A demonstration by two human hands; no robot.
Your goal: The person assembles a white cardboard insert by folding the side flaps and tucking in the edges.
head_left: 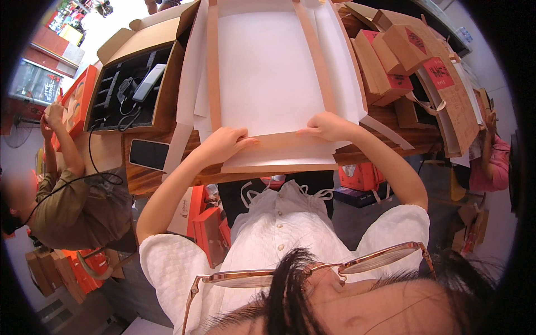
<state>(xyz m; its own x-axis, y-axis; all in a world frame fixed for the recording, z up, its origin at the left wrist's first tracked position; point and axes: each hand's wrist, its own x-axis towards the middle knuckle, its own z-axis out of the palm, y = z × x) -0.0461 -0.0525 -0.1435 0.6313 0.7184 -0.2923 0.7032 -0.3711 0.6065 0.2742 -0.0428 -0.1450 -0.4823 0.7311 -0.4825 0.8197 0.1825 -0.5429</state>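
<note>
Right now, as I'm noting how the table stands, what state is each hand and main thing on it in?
Left hand: fingers curled at the cardboard's near fold, thumb along it
Right hand: same, opposite end
White-lined cardboard: opened out, white side up
Phone: lying flat, screen dark
Left carton: lid open
White device: lying in that carton
Small brown boxes: piled together
</note>
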